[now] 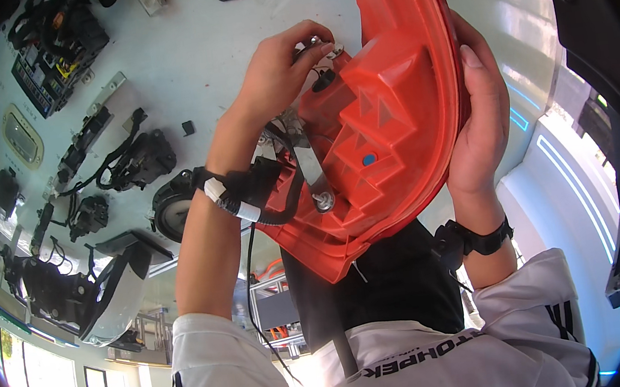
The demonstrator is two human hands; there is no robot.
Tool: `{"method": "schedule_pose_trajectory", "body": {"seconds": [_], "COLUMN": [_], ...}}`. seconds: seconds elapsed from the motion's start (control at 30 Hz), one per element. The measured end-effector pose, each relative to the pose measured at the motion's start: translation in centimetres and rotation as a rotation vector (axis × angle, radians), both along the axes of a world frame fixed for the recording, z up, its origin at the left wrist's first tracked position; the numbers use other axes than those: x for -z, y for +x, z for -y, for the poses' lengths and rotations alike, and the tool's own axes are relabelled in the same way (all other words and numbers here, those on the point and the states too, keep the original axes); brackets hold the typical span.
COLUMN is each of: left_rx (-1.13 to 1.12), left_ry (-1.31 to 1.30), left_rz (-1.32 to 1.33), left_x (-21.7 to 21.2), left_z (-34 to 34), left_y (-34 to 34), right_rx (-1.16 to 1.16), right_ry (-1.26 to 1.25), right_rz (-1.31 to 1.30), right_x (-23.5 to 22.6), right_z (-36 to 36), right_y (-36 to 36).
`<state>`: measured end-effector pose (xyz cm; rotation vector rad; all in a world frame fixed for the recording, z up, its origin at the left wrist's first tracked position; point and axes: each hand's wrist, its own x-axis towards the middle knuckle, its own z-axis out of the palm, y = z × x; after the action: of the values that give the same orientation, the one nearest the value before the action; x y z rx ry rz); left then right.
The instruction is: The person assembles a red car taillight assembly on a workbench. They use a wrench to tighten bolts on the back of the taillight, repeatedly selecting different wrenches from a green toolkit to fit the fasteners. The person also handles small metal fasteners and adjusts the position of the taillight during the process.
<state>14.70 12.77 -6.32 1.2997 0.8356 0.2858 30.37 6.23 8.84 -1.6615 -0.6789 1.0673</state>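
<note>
A large red car tail light housing (393, 124) fills the middle of the view, its moulded back facing me. My right hand (478, 100) wraps around its outer right edge, the thumb lying along the rim. At the housing's upper left, the fingers of my left hand (296, 63) are bent together in a pinch by a small metal fitting (335, 51). Whatever lies between those fingertips is too small and too covered to name. Below my left hand, a metal bracket (311, 165) and a black corrugated cable sleeve (289, 207) cross the housing.
A pale panel (218, 37) behind carries several car parts, among them a fuse box (41, 78), a round black speaker (174, 208) and a headlight (120, 296). Black straps sit on both my wrists. A thin cable (251, 290) hangs beside my left forearm. A dark panel edge stands far right.
</note>
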Motion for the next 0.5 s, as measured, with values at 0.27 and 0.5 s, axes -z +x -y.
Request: {"method": "schedule_pose_trajectory", "body": {"seconds": [0.27,0.5], "left_rx": [0.137,0.145], "left_ry": [0.082,-0.064], "left_rz": [-0.194,-0.157], "left_x": [-0.1,-0.2], "left_z": [-0.9,-1.0], "left_y": [1.0,0.6], "right_rx": [-0.005,-0.012], "right_ry": [0.004,-0.066], "right_rz": [0.009,0.075], "right_x": [0.1,0.1], "right_z": [0.0,0.2], "right_y": [-0.1,-0.1]}}
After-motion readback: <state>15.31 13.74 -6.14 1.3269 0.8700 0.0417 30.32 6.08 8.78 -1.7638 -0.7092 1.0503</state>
